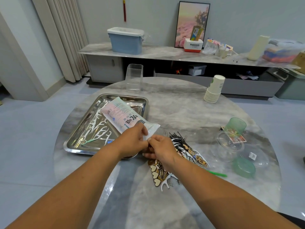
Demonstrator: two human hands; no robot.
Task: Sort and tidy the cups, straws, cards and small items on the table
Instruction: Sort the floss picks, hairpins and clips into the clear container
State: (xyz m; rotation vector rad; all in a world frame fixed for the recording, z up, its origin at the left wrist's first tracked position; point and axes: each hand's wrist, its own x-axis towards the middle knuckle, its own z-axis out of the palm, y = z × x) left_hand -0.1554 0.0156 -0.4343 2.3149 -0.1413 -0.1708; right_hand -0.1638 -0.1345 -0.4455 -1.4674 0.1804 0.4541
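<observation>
A long printed plastic bag [123, 115] lies slanted across the steel tray [79, 146]. My left hand [132, 138] and my right hand [160, 147] both pinch its near open end, fingertips almost touching. Several white floss picks [99, 126] lie in the tray under the bag. Just right of my hands sits a pile of small items [179, 144]: black hairpins, paper clips, floss picks and printed cards. A heart-pattern card [155, 174] and a white floss pick [166, 183] lie nearer me. A stack of paper cups [214, 90] stands at the far right.
A clear square container [134, 78] stands at the table's far edge. At the right are a green cup [236, 125], clear plastic cups [228, 144], a green lid [244, 166], a green straw [217, 174] and cards [237, 138]. A sideboard with boxes runs behind.
</observation>
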